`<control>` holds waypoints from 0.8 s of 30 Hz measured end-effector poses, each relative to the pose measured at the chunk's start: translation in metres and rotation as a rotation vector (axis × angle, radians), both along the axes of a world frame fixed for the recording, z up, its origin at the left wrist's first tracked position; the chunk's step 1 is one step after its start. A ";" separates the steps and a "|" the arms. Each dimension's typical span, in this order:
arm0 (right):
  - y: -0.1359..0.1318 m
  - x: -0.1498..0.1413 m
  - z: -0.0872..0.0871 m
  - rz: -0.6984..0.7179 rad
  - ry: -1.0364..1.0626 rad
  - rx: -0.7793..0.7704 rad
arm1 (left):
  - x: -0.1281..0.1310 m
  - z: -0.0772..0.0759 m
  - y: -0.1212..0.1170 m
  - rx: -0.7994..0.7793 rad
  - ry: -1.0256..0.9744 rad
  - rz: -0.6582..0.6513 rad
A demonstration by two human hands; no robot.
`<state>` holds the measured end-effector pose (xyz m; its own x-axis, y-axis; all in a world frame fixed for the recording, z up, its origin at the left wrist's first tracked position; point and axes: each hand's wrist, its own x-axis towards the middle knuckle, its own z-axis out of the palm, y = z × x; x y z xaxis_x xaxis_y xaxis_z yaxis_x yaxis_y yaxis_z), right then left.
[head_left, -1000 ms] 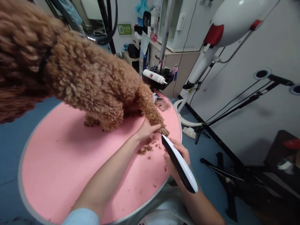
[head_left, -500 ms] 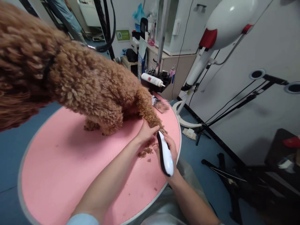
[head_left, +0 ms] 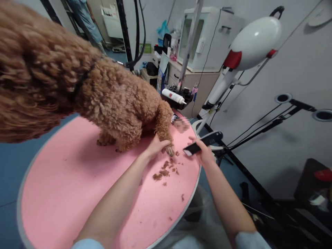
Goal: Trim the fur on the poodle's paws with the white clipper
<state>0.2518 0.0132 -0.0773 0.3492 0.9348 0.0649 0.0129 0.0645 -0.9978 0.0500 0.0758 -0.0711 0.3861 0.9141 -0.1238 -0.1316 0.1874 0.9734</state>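
Observation:
A curly brown dog (head_left: 121, 97) stands on a round pink table (head_left: 64, 193), a dark strap around its neck. My left hand (head_left: 156, 147) is closed around the lower part of its outstretched leg (head_left: 164, 121), and the trimmed paw (head_left: 170, 150) shows just past my thumb. In my right hand (head_left: 204, 152) is a hair clipper (head_left: 204, 142), held to the right of the paw and apart from it. The clipper lies on its side, dark face up, its pale tip pointing left. Loose tufts of cut hair (head_left: 162, 173) are scattered on the table below the paw.
A white bottle (head_left: 173, 96) lies on a black tool tray (head_left: 185, 100) fixed to a metal post (head_left: 189, 45). A blurred-out flat item (head_left: 181, 124) is near the table's far edge. On the right stand a white dryer (head_left: 255, 41) and a ring-ended stand (head_left: 282, 98).
My right hand has pulled the clipper off the paw to the right and turned it over, dark side up. The paw has shifted slightly left in my left hand's hold.

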 end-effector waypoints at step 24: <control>0.115 0.034 0.054 0.709 -0.428 -0.433 | -0.003 0.002 0.012 -0.106 -0.200 0.166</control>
<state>0.2861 0.1284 -0.0230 -0.2849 0.8933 -0.3477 0.4850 -0.1786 -0.8561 0.0473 0.0882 -0.0689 0.2589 0.9529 -0.1581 -0.3563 0.2463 0.9013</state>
